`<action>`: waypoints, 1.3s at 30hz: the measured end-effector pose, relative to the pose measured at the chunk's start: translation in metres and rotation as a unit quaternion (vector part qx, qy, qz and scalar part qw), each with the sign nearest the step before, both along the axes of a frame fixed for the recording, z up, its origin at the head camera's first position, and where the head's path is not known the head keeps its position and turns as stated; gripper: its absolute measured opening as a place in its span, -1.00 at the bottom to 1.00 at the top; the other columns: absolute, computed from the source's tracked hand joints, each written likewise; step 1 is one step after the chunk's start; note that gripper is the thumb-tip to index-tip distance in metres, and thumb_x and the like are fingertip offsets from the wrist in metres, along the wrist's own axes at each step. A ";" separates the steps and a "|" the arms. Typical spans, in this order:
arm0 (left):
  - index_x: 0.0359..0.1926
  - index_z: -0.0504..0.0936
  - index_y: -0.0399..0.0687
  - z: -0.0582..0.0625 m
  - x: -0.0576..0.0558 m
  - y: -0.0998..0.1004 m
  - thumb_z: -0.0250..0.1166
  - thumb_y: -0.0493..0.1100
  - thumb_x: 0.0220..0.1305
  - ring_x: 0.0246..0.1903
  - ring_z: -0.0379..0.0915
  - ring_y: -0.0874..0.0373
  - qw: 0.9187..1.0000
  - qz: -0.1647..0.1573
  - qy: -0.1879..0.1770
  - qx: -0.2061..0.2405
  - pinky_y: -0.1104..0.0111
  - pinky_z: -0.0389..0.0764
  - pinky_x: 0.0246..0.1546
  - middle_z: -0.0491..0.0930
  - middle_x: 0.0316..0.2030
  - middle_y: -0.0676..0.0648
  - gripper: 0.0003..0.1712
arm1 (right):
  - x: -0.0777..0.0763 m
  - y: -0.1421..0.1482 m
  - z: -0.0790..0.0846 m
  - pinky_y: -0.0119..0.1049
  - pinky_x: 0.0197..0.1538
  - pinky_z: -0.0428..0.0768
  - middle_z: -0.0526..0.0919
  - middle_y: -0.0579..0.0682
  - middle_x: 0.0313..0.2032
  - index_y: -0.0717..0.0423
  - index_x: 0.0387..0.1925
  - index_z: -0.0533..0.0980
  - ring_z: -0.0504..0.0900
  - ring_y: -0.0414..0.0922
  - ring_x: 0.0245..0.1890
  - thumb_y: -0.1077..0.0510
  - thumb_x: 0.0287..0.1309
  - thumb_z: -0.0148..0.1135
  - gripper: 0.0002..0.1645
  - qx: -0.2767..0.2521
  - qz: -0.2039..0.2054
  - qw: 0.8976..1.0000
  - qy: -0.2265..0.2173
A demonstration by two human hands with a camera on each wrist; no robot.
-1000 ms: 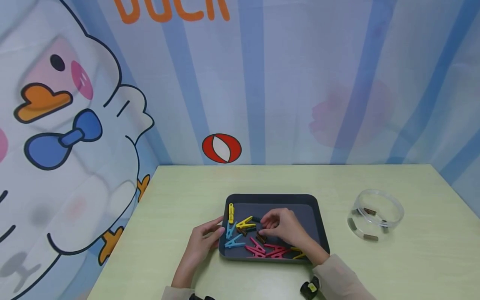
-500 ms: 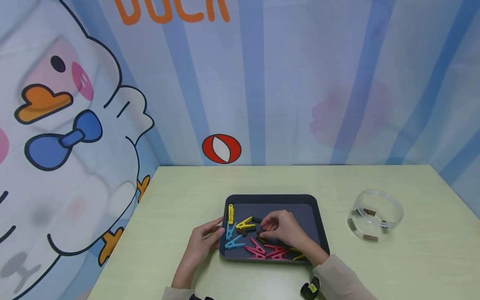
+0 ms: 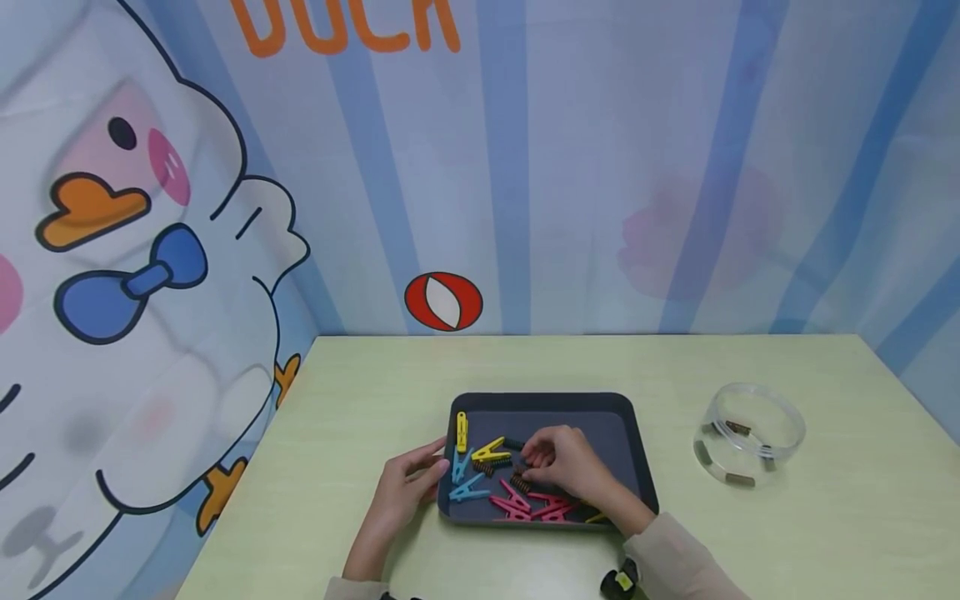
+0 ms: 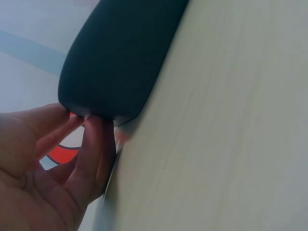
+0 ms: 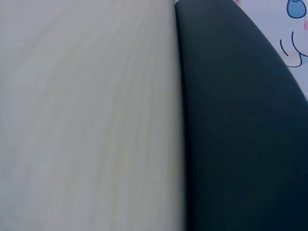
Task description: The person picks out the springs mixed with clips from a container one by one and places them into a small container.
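Observation:
A dark grey tray [image 3: 543, 403] lies on the table. My left hand [image 3: 402, 492] grips its left edge, thumb at the rim; in the left wrist view my curved fingers [image 4: 90, 159] touch its end wall. My right hand [image 3: 573, 467] is over the tray's middle, fingers bent, a narrow gap between thumb and forefinger. A coppery coil spring [image 3: 520, 482] lies just under that thumb. Further left are more springs [image 3: 484, 468] and a yellow clothespin [image 3: 491, 451]. Pink clothespins [image 3: 512, 505] lie nearer me, blue ones [image 3: 468, 489] to the left. The right wrist view shows only the tray's outer wall [image 5: 240, 120] and table.
A clear round container [image 3: 750, 433] stands right of the tray, with several short grey and brown pieces in it. Another yellow clothespin [image 3: 461, 432] lies in the tray's far left corner. A printed cloth [image 3: 570, 167] hangs behind the table [image 3: 375, 375].
My right thumb and forefinger have drawn a little closer together above the coppery spring. My left hand stays at the tray's edge. The head view has tilted up slightly.

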State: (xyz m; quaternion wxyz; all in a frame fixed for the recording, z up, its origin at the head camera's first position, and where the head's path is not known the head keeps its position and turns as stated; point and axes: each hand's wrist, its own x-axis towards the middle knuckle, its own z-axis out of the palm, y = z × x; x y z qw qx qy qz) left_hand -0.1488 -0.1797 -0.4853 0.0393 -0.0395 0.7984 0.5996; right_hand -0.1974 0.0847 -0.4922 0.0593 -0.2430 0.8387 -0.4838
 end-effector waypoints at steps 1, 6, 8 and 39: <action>0.29 0.56 -0.10 0.000 0.000 0.000 0.28 -0.18 0.40 -0.09 0.56 0.03 1.000 0.000 -0.001 0.000 0.30 0.70 -0.21 0.61 0.01 -0.21 -0.54 | 0.000 0.000 0.000 -0.40 -0.40 0.64 0.67 -0.05 -0.44 0.24 -0.34 0.65 0.61 -0.18 -0.46 0.40 -0.04 0.52 -0.80 0.000 0.001 1.000 0.002; 0.29 0.56 -0.10 0.000 0.000 0.000 0.28 -0.18 0.40 -0.09 0.57 0.02 1.000 0.000 -0.002 0.004 0.30 0.70 -0.21 0.60 0.01 -0.21 -0.54 | 0.000 0.001 -0.002 -0.39 -0.41 0.64 0.66 -0.07 -0.45 0.21 -0.36 0.65 0.61 -0.19 -0.48 0.40 -0.06 0.53 -0.79 0.005 0.006 1.000 0.014; 0.29 0.56 -0.10 0.000 0.000 0.000 0.28 -0.18 0.40 -0.09 0.57 0.02 1.000 0.000 -0.001 0.005 0.30 0.70 -0.22 0.60 0.02 -0.22 -0.54 | 0.000 0.001 -0.002 -0.39 -0.41 0.63 0.66 -0.08 -0.45 0.20 -0.36 0.65 0.60 -0.21 -0.48 0.40 -0.07 0.53 -0.78 0.008 0.007 1.000 0.017; 0.31 0.54 -0.10 -0.001 0.001 0.000 0.28 -0.16 0.41 -0.07 0.58 0.01 1.000 0.000 -0.001 -0.006 0.26 0.71 -0.21 0.60 0.04 -0.23 -0.52 | 0.002 0.002 0.004 -0.41 -0.38 0.62 0.65 -0.13 -0.43 0.17 -0.35 0.68 0.57 -0.28 -0.46 0.41 0.06 0.43 -0.86 0.026 0.029 0.999 0.034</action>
